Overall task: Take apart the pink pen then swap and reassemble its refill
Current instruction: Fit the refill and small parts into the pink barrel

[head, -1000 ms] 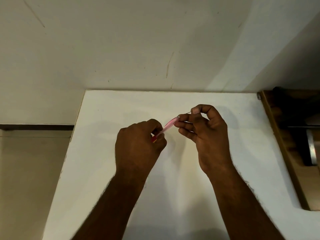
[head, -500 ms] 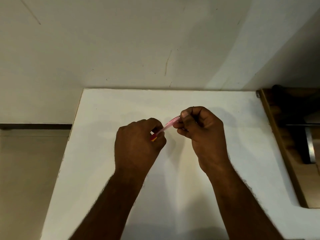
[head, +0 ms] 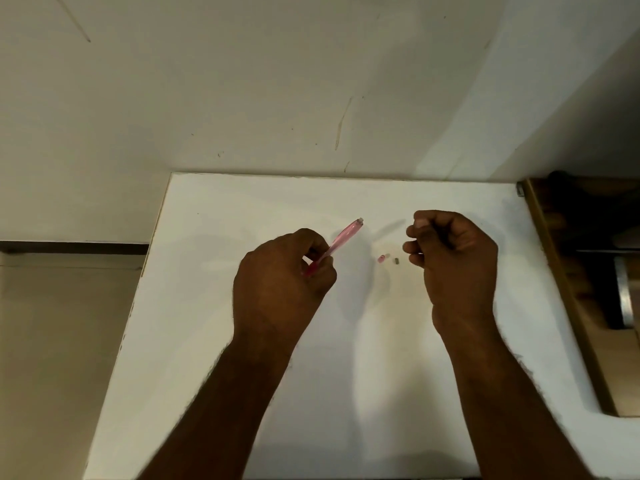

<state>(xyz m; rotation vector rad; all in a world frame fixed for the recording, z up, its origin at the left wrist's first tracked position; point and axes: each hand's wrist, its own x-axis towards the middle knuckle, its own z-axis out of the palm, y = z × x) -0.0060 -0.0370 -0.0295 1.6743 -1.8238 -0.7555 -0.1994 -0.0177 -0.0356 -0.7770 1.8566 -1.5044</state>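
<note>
My left hand grips the lower end of the pink translucent pen barrel. The barrel tilts up and to the right, and its far end is free. My right hand hovers apart from it on the right with thumb and fingers pinched together; nothing shows between them. Two tiny loose parts lie between my hands on the white table: a small pink piece and a small grey piece.
The table meets a pale wall at the back, and its left edge drops to a beige floor. A wooden unit with a metal bar stands along the right edge.
My right hand has let go of the pen's far end and moved right. Two small parts now lie on the table between my hands. My left hand still holds the barrel.
</note>
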